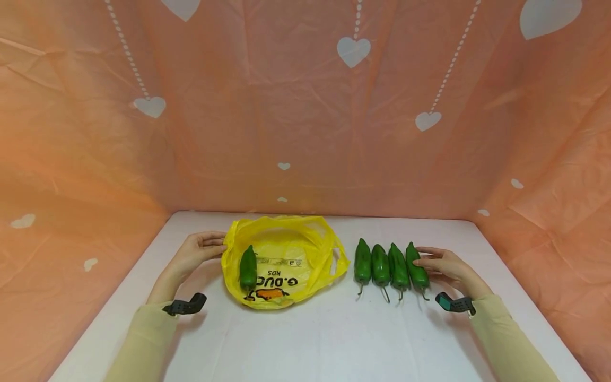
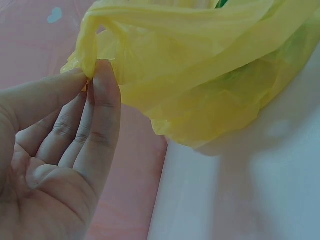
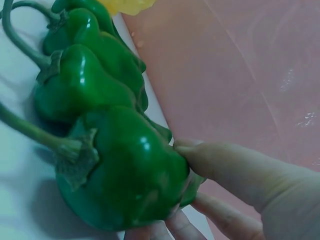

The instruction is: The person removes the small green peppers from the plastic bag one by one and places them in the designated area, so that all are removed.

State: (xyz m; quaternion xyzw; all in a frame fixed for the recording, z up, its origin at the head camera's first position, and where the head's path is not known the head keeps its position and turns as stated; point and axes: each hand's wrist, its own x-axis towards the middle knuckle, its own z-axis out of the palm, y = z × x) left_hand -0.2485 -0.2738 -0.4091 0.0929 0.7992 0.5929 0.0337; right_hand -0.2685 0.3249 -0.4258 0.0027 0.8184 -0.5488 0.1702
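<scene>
A yellow plastic bag [image 1: 312, 276] lies on the table with its mouth spread open. Inside it, toward the left, is one green pepper [image 1: 248, 269]. My left hand [image 1: 198, 252] pinches the bag's left rim between thumb and fingertips, as the left wrist view shows. To the right of the bag, several green peppers [image 1: 380, 265] lie in a row, stems toward me. My right hand [image 1: 446, 266] holds the rightmost pepper [image 3: 130, 170], thumb on top and fingers around its far side and underneath. That pepper's far end is partly hidden by the thumb.
The white table [image 1: 305, 345] carries the bag and peppers. Orange cloth [image 1: 305, 132] with pale hearts rises behind it and on both sides. A bag handle [image 1: 340, 260] reaches close to the leftmost pepper of the row. Both wrists wear black straps with small devices.
</scene>
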